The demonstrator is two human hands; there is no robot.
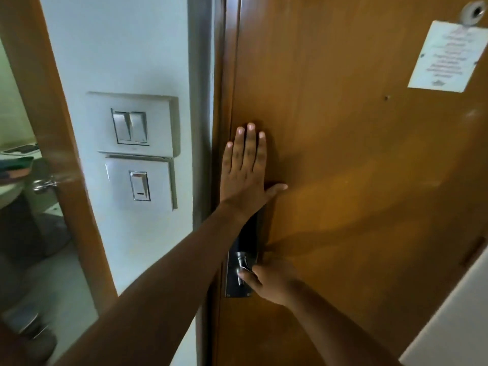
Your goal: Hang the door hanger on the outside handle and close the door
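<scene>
The brown wooden door (343,154) fills the right of the view and sits flush against its frame (224,75). My left hand (244,170) lies flat on the door near its latch edge, fingers spread and pointing up. Lower down, my right hand (266,281) is wrapped around the inside metal handle (241,260), which sits on a steel lock plate (235,283). No door hanger or outside handle shows in this view.
A white wall with two switch plates (134,149) stands left of the frame. Farther left, another wooden door (52,128) with a round knob (43,184) opens onto a bathroom. A paper notice (446,56) hangs on the door under a peephole (474,11).
</scene>
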